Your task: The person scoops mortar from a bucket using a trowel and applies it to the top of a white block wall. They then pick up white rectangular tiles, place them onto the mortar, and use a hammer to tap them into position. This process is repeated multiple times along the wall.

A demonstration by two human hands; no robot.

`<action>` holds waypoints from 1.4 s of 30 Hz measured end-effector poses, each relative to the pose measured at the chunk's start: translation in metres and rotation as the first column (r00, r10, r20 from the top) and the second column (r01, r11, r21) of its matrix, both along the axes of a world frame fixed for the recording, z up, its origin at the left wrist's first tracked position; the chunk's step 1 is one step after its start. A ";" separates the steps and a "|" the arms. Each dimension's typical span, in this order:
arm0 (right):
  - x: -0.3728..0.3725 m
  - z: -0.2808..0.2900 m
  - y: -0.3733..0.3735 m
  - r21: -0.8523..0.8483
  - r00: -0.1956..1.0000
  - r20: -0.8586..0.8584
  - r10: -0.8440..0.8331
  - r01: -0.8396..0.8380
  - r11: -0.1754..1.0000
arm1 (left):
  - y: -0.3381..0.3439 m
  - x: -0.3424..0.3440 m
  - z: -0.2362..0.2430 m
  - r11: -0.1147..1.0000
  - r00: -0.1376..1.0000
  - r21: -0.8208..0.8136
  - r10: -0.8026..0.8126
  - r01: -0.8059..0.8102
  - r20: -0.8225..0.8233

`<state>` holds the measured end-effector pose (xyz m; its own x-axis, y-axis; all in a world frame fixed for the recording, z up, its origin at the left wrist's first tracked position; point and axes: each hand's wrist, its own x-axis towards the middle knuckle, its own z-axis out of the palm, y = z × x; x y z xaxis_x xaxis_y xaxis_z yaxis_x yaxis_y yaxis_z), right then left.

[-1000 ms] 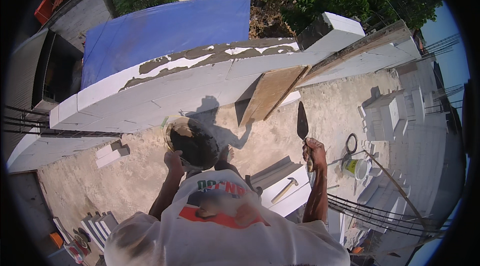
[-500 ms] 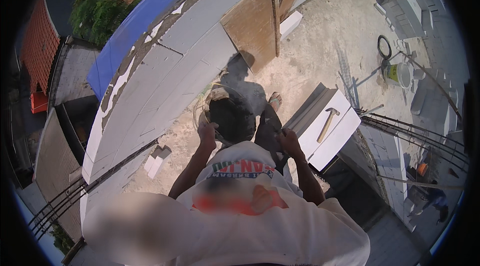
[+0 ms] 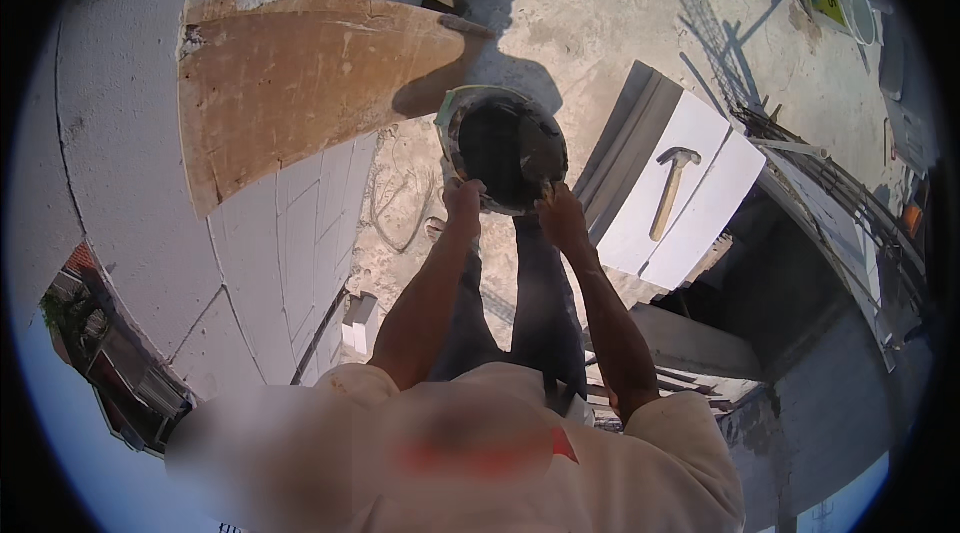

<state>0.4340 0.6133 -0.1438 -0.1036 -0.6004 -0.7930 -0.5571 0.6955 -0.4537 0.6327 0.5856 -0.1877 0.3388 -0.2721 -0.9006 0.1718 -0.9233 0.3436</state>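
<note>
A round black bucket point(image 3: 490, 148) is held out in front of my legs, its dark inside turned up toward me. My left hand point(image 3: 464, 203) is closed on the bucket's near rim. At the near right of the bucket, my right hand point(image 3: 562, 211) grips the short handle of a trowel point(image 3: 542, 148). The trowel's dark, rounded blade lies over the bucket's opening. Shade hides how much the bucket contains.
A claw hammer point(image 3: 672, 191) lies on stacked white blocks point(image 3: 630, 223) to my right. A brown wooden board point(image 3: 320, 83) leans by the pale block wall point(image 3: 130, 133) on my left. Farther off at right are a white bucket point(image 3: 842, 8) and steel bars point(image 3: 850, 183).
The bucket has come up and forward from beside my left leg. My right hand has moved from near my thigh to the bucket. The view has turned, with the board now larger at left.
</note>
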 end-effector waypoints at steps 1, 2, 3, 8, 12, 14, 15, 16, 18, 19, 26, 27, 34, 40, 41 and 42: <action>-0.010 -0.019 -0.010 -0.027 0.999 0.008 -0.052 0.052 0.998 | -0.012 -0.017 -0.026 1.000 1.000 -0.027 -0.003 0.002 -0.023; -0.019 -0.036 -0.016 -0.054 0.995 0.016 -0.103 0.104 0.993 | -0.022 -0.032 -0.051 0.999 0.999 -0.054 -0.005 0.003 -0.047; -0.033 -0.058 -0.021 -0.088 0.988 0.023 -0.153 0.155 0.984 | -0.034 -0.046 -0.082 0.996 0.997 -0.086 -0.008 0.002 -0.072; -0.129 -0.122 0.012 -0.224 0.909 -0.082 -0.408 0.382 0.897 | -0.073 -0.071 -0.209 0.914 0.924 -0.303 -0.335 0.271 -0.182; -0.230 -0.187 0.090 -0.328 0.757 -0.549 -0.354 0.194 0.924 | -0.109 -0.053 -0.303 0.770 0.762 -0.158 -0.636 0.618 -0.119; -0.261 -0.187 0.088 -0.264 0.704 -0.636 -0.317 0.188 0.946 | -0.124 -0.035 -0.321 0.662 0.662 -0.094 -0.749 0.744 -0.031; -0.273 -0.196 0.099 -0.229 0.725 -0.620 -0.299 0.197 0.953 | -0.130 -0.040 -0.322 0.686 0.686 -0.053 -0.728 0.726 -0.023; -0.284 -0.207 0.117 -0.192 0.742 -0.607 -0.286 0.212 0.958 | -0.138 -0.055 -0.307 0.924 0.934 0.135 -0.350 0.357 -0.072; -0.289 -0.217 0.116 -0.149 0.757 -0.602 -0.253 0.205 0.967 | -0.139 -0.034 -0.287 0.915 0.926 0.137 -0.376 0.379 -0.046; -0.294 -0.215 0.109 -0.134 0.772 -0.579 -0.261 0.226 0.965 | -0.138 -0.021 -0.279 0.892 0.909 0.178 -0.409 0.416 -0.076; -0.310 -0.209 0.139 -0.311 0.746 -0.523 -0.413 0.284 0.907 | -0.116 -0.079 -0.198 0.349 0.376 0.175 -0.914 0.921 -0.155; -0.316 -0.203 0.142 -0.301 0.739 -0.542 -0.401 0.276 0.913 | -0.115 -0.099 -0.194 0.268 0.273 0.060 -0.956 0.961 -0.104; -0.317 -0.193 0.209 -0.411 0.543 -0.705 -0.456 0.212 0.887 | -0.151 -0.314 -0.213 -0.132 0.034 -0.536 -0.957 0.834 0.288; -0.212 -0.217 0.293 -0.363 0.330 -0.607 -0.722 0.693 0.623 | -0.191 -0.443 -0.229 -0.349 -0.121 -0.510 -0.896 0.786 0.427; -0.198 -0.232 0.317 -0.442 0.165 -0.544 -0.823 0.777 0.448 | -0.190 -0.458 -0.227 -0.389 -0.174 -0.513 -0.892 0.765 0.417; -0.183 -0.241 0.316 -0.482 -0.047 -0.532 -0.845 0.837 0.258 | -0.192 -0.465 -0.230 -0.403 -0.249 -0.498 -0.904 0.768 0.349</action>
